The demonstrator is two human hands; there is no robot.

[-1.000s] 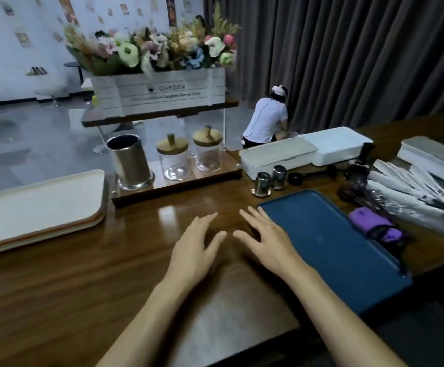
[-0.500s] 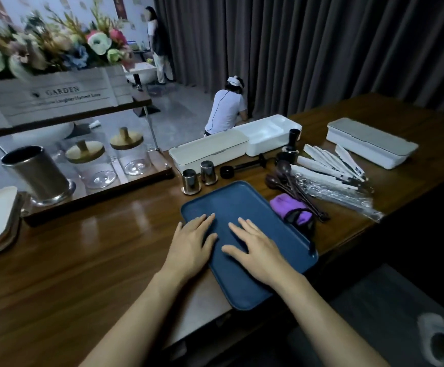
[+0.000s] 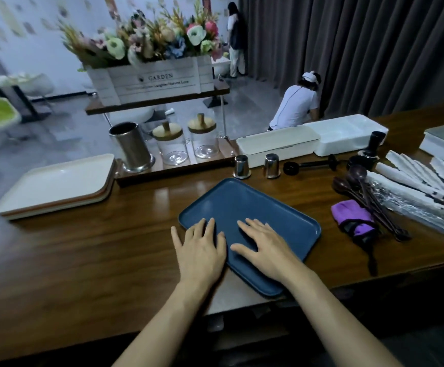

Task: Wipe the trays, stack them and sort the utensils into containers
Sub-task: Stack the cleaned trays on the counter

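Currently both hands lie flat, fingers straight and spread, grasping nothing: the right hand [image 3: 265, 250] on the blue tray [image 3: 255, 205], the left hand [image 3: 202, 251] across its left edge. The tray sits askew near the wooden table's [image 3: 83, 247] front edge, with a purple cloth [image 3: 353, 215] and dark spoons [image 3: 361, 186] to its right and stacked cream trays [image 3: 56, 181] far left.

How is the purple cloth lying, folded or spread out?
Folded. The purple cloth lies as a compact bundle beside the blue tray, not opened flat on the table.
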